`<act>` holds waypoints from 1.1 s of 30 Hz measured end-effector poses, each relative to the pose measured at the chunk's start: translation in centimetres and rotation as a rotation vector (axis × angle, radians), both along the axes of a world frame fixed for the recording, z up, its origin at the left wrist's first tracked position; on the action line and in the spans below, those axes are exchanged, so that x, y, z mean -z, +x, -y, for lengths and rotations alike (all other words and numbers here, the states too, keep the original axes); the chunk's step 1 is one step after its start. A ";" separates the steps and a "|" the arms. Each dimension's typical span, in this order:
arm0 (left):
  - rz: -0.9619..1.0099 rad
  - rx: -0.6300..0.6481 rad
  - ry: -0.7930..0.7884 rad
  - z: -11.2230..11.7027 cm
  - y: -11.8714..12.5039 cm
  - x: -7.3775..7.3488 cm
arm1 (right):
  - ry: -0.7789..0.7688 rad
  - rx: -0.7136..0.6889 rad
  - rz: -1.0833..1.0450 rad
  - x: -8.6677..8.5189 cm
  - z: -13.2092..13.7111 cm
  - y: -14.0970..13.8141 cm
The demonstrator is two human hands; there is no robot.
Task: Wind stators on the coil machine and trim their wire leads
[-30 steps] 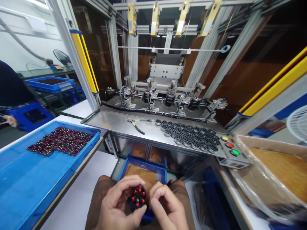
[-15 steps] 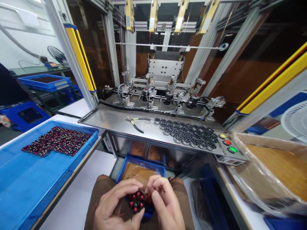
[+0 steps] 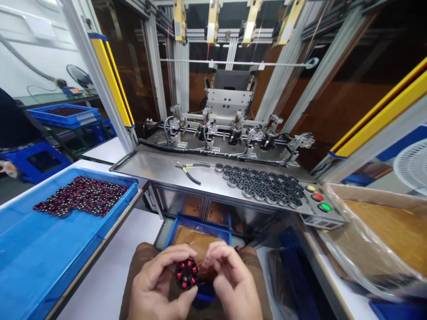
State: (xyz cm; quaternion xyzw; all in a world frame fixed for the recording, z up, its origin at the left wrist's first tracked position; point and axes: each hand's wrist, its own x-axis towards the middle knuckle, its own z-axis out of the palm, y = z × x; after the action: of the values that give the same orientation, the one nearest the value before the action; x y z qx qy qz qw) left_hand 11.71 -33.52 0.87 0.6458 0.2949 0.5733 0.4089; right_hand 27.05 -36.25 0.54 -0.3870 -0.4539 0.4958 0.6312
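Note:
Between the thumb and fingers of my left hand (image 3: 160, 282) is a small round motor stator (image 3: 187, 273), black with red wire windings, its face turned towards me. Just to the right of it is my right hand (image 3: 231, 278), its fingers curled in together; whatever they pinch, if anything, is too fine to make out. Both hands are above my lap. Below and beyond them sits a blue bin (image 3: 171, 233) with a brown lining. Many similar red-wound stators (image 3: 86, 195) lie in a blue tray (image 3: 26, 240) to the left.
Ahead stands a winding machine (image 3: 230, 100) with a steel ledge (image 3: 147, 171). On the ledge lie pliers (image 3: 188, 172), rows of unwound black cores (image 3: 267, 184) and coloured push buttons (image 3: 324, 207). A plastic-lined box (image 3: 363, 240) is at right. At far left, a person's dark sleeve (image 3: 15, 120) shows.
The stator in my left hand has shifted slightly left and up, its face turned more towards me. My right hand has drawn a little away from it.

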 end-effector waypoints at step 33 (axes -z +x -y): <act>0.101 0.209 -0.175 0.2 0.0 -1.2 | 0.639 0.118 0.507 -2.1 -0.8 1.5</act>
State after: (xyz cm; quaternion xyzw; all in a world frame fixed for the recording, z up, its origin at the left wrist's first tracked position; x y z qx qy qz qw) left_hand 11.73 -33.70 2.04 0.6050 0.2540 0.5316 0.5355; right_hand 28.58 -35.50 2.69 -0.3068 -0.7033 0.1815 0.6151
